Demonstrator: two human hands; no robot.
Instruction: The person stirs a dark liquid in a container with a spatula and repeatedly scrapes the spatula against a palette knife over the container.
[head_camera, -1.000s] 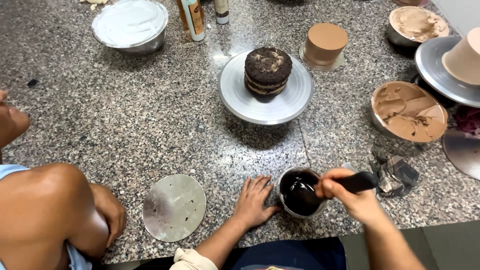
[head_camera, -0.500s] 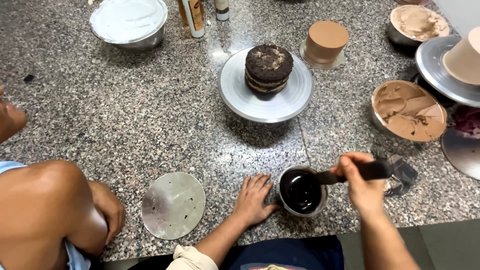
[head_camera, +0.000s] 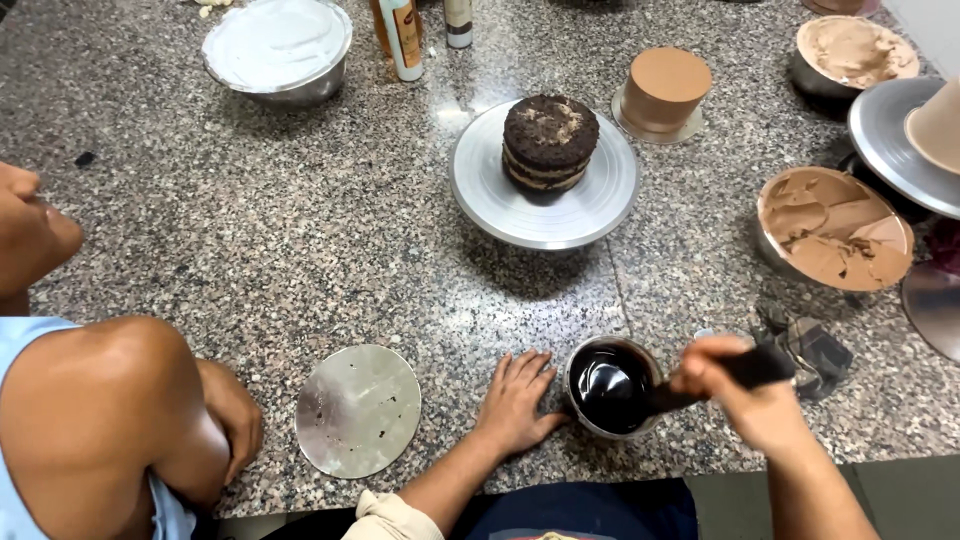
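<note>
On the speckled granite counter (head_camera: 250, 230), right hand (head_camera: 750, 395) fingers clench a black-handled tool (head_camera: 735, 375).

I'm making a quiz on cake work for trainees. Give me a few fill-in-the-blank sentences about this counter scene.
1. The right hand holds a dark-handled tool dipped in the small bowl of dark ____.
2. The left hand lies flat on the ____ counter.
3. The dark layered cake sits on a round metal ____.

Missing words: sauce; granite; turntable

My left hand (head_camera: 515, 402) lies flat, fingers spread; my right hand (head_camera: 745, 395) is fisted, forearm angled inward.
</note>
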